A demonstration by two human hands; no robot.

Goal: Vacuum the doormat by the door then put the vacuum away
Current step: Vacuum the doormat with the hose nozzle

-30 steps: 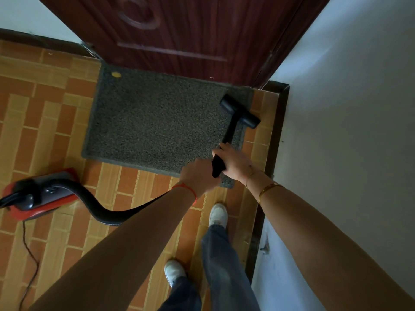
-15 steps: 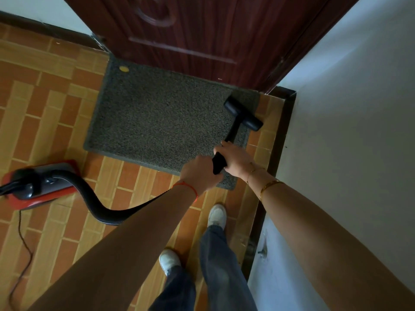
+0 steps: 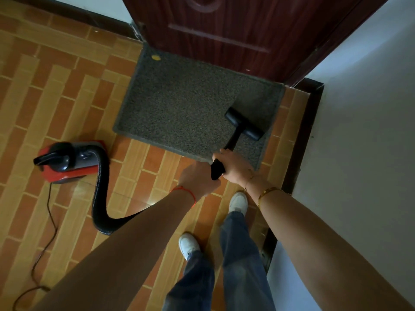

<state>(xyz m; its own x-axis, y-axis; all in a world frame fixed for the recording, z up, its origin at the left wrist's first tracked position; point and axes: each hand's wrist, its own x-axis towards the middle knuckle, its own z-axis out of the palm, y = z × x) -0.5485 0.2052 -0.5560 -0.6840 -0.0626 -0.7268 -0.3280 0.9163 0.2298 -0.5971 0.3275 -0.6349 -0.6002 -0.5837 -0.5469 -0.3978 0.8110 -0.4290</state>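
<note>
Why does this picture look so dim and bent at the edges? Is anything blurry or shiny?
Head view: dim overall, brightest on the white wall; the wide lens bows the dark red wooden door and the orange brick-pattern tiled floor; a faint glare spot sits on tiles near the ribbed black hose; forearms and jeans at the bottom look soft; the grey speckled doormat stays fairly sharp.

You see a rough, speckled matt doormat [image 3: 190,104], glossy plastic on the red vacuum body [image 3: 67,162], a ribbed hose [image 3: 101,198], shiny floor tiles [image 3: 56,97].
</note>
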